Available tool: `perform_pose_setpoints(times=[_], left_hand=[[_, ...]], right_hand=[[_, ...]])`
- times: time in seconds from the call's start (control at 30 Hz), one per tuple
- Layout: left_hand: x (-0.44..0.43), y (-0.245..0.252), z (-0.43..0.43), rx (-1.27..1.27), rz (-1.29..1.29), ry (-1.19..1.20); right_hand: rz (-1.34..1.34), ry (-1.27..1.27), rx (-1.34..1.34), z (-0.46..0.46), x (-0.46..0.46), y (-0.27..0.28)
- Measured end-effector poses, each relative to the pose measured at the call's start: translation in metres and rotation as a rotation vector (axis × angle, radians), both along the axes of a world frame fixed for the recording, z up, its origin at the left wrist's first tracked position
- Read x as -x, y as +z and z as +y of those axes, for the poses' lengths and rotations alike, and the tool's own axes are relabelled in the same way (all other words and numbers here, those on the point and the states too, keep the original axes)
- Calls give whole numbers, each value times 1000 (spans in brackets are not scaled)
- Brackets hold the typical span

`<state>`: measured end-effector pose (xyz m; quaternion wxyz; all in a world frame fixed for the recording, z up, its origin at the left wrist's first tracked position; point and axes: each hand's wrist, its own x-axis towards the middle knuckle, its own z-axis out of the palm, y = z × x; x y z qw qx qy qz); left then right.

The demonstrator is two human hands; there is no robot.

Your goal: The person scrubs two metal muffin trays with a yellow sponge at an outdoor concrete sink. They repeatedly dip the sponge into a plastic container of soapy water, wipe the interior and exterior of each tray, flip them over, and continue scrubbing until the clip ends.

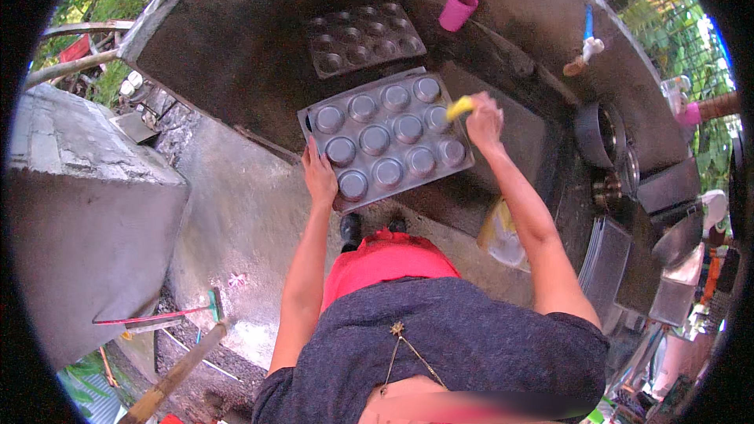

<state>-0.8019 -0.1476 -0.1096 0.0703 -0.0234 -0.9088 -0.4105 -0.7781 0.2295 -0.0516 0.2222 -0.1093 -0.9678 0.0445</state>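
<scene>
A metal muffin pan is tilted in front of me with the rounded undersides of its cups facing up. My left hand grips its lower left edge. In my right hand is a yellow object, perhaps a sponge or brush, at the pan's right side; whether it touches the metal is hard to tell. Beyond the held pan, a second, darker muffin pan lies in the shadowed basin area.
A pink plastic cup is at the back. Pots and stacked trays stand along the right. A concrete block is at left, near a squeegee or broom and a wooden pole.
</scene>
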Motion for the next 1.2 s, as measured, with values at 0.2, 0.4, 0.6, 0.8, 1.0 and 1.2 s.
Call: perform_pose_setpoints(times=[0.2, 0.4, 0.6, 0.8, 1.0, 1.2], left_hand=[[1, 1, -1, -12, -20, -8], [2, -9, -2, -46, -71, 13], [0, -7, 0, 22, 53, 51], [-4, -5, 1, 4, -5, 95], [4, -18, -5, -130, 88, -6], [3, -17, -7, -210, 58, 5]], right_hand=[[125, -5, 244, -127, 101, -20], [-207, 687, 176, -257, 50, -23], [-255, 131, -29, -95, -7, 22], [-218, 213, 151, -125, -70, 3], [-67, 709, 533, -252, -46, -1], [58, 547, 104, -187, 82, 41]])
